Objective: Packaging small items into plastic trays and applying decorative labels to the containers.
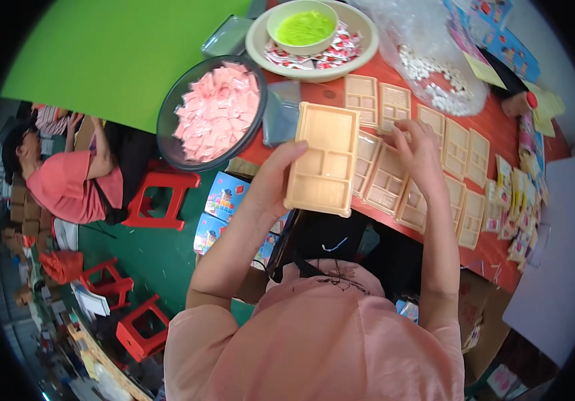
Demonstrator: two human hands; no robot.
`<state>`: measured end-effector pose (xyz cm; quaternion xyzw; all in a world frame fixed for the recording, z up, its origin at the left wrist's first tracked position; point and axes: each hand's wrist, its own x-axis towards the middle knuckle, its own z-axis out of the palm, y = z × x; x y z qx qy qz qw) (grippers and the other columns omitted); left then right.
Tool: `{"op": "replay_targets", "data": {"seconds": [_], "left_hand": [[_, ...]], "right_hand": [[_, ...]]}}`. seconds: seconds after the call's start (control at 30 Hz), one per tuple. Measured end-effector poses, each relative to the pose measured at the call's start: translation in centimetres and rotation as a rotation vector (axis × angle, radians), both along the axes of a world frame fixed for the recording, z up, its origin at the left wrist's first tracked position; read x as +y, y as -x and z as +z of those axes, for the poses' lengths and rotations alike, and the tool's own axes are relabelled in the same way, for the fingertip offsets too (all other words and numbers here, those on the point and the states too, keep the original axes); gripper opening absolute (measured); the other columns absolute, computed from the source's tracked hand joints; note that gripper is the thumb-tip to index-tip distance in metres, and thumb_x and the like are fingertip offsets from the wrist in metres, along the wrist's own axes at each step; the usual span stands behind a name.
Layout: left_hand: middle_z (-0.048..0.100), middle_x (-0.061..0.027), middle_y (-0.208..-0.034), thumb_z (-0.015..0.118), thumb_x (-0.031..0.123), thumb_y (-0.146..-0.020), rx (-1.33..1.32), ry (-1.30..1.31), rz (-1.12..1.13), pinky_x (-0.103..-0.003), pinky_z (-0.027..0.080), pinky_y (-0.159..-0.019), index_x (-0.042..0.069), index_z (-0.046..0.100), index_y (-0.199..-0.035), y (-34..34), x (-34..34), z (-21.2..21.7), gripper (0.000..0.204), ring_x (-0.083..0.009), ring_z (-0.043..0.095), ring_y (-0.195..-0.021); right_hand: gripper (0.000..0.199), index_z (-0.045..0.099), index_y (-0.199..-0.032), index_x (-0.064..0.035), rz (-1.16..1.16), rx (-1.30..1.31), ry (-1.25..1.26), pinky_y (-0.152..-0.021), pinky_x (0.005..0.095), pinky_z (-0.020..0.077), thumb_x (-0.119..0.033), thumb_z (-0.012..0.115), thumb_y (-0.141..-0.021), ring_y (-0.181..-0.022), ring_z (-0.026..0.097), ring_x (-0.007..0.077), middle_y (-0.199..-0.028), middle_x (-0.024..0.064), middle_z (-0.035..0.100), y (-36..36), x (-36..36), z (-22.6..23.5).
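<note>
My left hand [276,175] is closed around a beige plastic compartment tray [324,130], raised over the table's near edge; its rim looks thick, but whether several are stacked I cannot tell. My right hand [419,152] reaches over the red table, its fingers curved and a little apart, with nothing visible between them. Its fingertips are by the lower edge of a flat beige tray [394,105]. More trays of the same kind [384,179] lie side by side in rows around that hand, their compartments facing up.
A black basin [167,144] of pink packets stands left. Behind is a cream basin [254,50] of wrapped pieces, with a bowl [273,30] of green items inside. A clear bag [428,67] holds white pieces. Small packets [516,200] line the right edge. A person [67,180] sits left near red stools [142,327].
</note>
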<state>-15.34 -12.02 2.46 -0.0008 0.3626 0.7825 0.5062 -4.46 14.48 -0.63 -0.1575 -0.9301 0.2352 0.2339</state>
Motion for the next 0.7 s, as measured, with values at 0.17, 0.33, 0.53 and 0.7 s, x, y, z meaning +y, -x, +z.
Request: {"op": "replay_targets", "data": {"seconds": [0.17,0.33,0.53,0.7], "left_hand": [[0.067,-0.0144,-0.116,0.055,0.029,-0.093,0.381,0.249,0.365,-0.039,0.057,-0.089,-0.002,0.054,-0.127,7.7,-2.8,4.4,0.046,-0.0249,0.069,-0.101],[0.067,-0.0182,-0.115,0.061,0.02,-0.093,0.439,0.376,0.438,-0.038,0.057,-0.087,-0.005,0.058,-0.122,20.1,-9.6,1.9,0.039,-0.0259,0.069,-0.099],[0.067,-0.018,-0.117,0.061,0.018,-0.094,0.318,0.267,0.448,-0.04,0.057,-0.09,-0.006,0.057,-0.124,22.7,-10.0,0.2,0.039,-0.0276,0.068,-0.102],[0.067,-0.0182,-0.118,0.062,0.023,-0.096,0.406,0.146,0.453,-0.043,0.058,-0.088,-0.006,0.054,-0.127,23.0,-4.8,1.8,0.043,-0.0285,0.069,-0.104]], "right_hand": [[0.014,0.064,-0.098,0.001,0.138,-0.007,0.08,-0.083,0.0384,0.0464,-0.013,0.062,-0.094,-0.091,0.06,0.0314,-0.094,0.0139,0.064,-2.2,-0.8,2.4],[0.013,0.063,-0.097,0.0023,0.131,-0.063,0.065,-0.078,0.0375,0.0473,-0.011,0.061,-0.096,-0.088,0.059,0.0316,-0.093,0.015,0.062,-3.3,-0.4,3.2],[0.013,0.064,-0.097,0.0023,0.148,-0.091,0.018,-0.081,0.0387,0.0467,-0.01,0.062,-0.094,-0.09,0.059,0.0323,-0.094,0.0147,0.063,-3.9,0.2,2.8],[0.012,0.064,-0.097,0.0014,0.135,-0.128,0.059,-0.085,0.0394,0.0458,-0.009,0.063,-0.093,-0.092,0.059,0.0321,-0.095,0.0142,0.063,-3.8,0.2,3.0]]}}
